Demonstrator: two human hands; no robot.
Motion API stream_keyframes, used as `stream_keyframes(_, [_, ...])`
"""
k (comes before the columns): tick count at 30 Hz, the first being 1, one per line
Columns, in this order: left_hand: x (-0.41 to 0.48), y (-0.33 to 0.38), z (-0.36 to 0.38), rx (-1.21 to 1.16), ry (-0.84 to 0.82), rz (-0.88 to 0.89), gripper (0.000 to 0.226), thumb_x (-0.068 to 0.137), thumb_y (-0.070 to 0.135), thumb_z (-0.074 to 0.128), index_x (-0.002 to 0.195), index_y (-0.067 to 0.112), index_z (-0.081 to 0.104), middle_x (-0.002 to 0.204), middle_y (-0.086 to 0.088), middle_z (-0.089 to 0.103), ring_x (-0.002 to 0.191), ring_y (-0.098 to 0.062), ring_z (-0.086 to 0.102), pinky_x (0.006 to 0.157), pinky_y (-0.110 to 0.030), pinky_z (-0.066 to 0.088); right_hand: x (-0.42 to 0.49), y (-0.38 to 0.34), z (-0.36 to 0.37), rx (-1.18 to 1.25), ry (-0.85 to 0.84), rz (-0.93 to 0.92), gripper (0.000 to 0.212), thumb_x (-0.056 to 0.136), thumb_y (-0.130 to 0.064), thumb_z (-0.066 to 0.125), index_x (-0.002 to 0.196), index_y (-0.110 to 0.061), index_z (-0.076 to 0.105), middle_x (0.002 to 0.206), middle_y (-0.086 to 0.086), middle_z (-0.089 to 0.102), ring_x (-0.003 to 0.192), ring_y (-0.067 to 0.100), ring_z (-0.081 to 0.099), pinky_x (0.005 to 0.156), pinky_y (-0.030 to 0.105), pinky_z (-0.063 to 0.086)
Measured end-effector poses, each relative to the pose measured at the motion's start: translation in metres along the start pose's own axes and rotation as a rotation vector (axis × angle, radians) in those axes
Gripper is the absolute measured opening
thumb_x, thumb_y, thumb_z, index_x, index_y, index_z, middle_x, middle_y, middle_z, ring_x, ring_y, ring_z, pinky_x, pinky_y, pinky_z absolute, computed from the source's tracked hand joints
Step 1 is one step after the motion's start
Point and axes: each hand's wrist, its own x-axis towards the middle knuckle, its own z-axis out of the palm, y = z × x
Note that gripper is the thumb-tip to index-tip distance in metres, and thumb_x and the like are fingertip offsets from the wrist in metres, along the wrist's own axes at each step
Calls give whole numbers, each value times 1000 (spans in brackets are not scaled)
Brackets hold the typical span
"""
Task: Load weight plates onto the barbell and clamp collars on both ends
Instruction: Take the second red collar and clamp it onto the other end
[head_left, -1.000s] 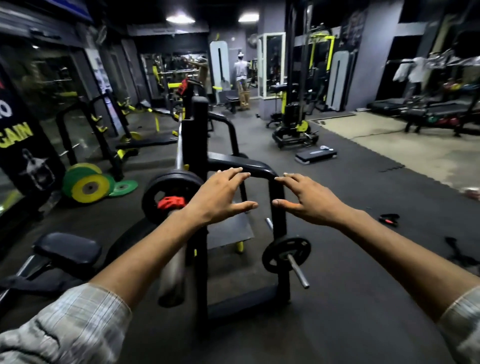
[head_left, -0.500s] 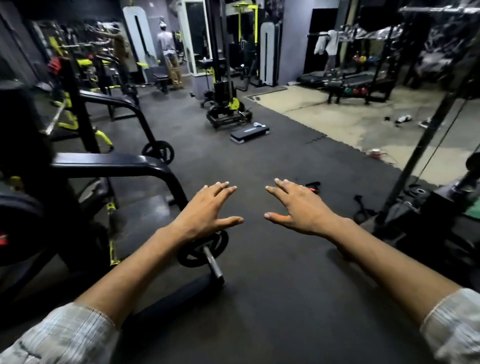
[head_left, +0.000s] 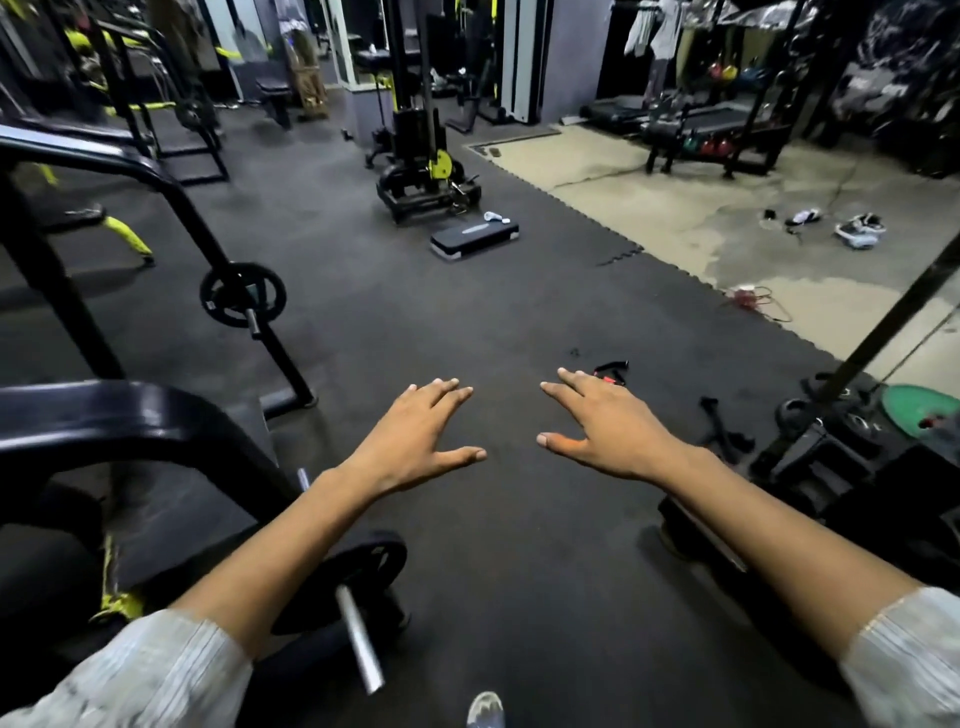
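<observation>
Gym floor, everything placed from the step platform (head_left: 474, 240)

A small object (head_left: 496, 217) lies on the platform, and a machine base (head_left: 415, 182) stands just behind it. Left of the platform and nearer to the camera, a weight plate (head_left: 243, 295) sits on a peg of the rack (head_left: 156, 176). A second weight plate (head_left: 363, 571) sits on a lower peg, much nearer, under the left forearm. Far right of the platform lie shoes (head_left: 860, 228), with a treadmill (head_left: 711, 119) behind them. In front of the platform, the left hand (head_left: 415, 441) and the right hand (head_left: 608, 431) are side by side above the mat (head_left: 519, 571), apart. A small clamp (head_left: 613, 370) lies on the mat beyond the right hand.
</observation>
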Motion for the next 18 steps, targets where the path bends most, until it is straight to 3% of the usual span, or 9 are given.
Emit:
stream_keyframes(11, [195,-147,3,-1,-40,-134,103,79,86,35,158,20,34,163,-2,37,154,-22,28,127,-44,19,279,62,-2,19,-73,-132,84,94,-73,46,162,-28,29,172,5,24,158,24,26,125,47,31])
stream_keyframes(18, [343,-262,12,-26,-47,-314,104,78,87,34,158,20,32,164,-1,35,155,-19,25,128,-42,16,501,98,-9,29,-124,-269,82,96,-70,49,163,-25,30,172,5,23,159,25,24,125,46,30])
